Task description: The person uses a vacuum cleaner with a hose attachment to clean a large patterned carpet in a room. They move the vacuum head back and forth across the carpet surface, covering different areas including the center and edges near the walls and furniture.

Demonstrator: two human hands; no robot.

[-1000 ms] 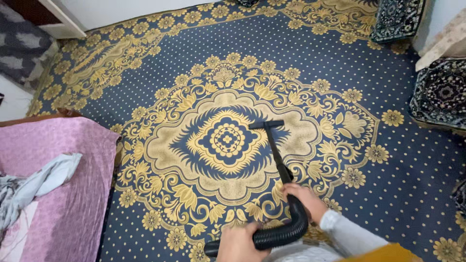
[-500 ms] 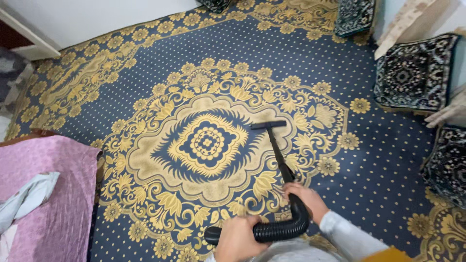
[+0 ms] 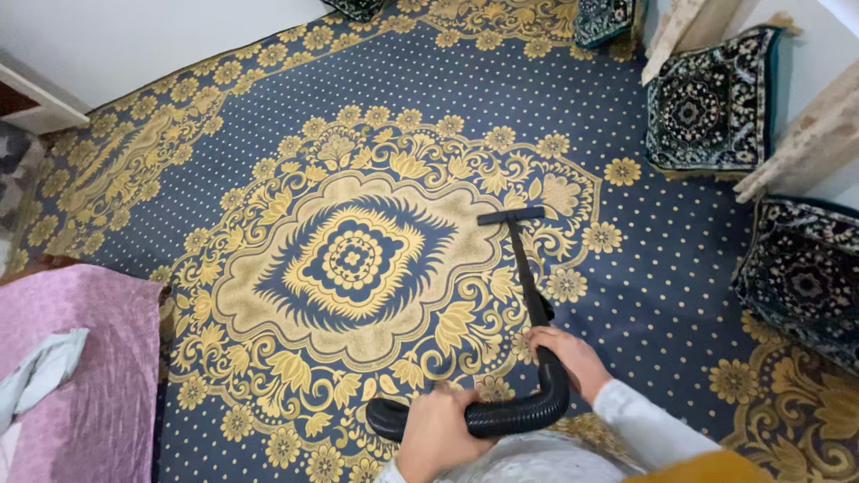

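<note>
A black vacuum wand (image 3: 525, 273) runs from my hands out to a narrow floor nozzle (image 3: 510, 216) resting on the blue and gold patterned carpet (image 3: 358, 259). My right hand (image 3: 565, 356) grips the wand at its bend. My left hand (image 3: 437, 433) holds the ribbed black hose (image 3: 514, 418) that curves back toward me at the bottom of the view. The nozzle sits on the right part of the carpet's central medallion.
A pink covered piece of furniture (image 3: 72, 385) with a pale grey cloth (image 3: 40, 374) on it stands at the left. Dark patterned floor cushions (image 3: 707, 103) (image 3: 801, 277) line the right wall. A white wall (image 3: 134, 36) edges the carpet at the top left.
The nozzle has swept to the right across the medallion, and my view has turned right with it, showing more of the cushions and less of the pink furniture.
</note>
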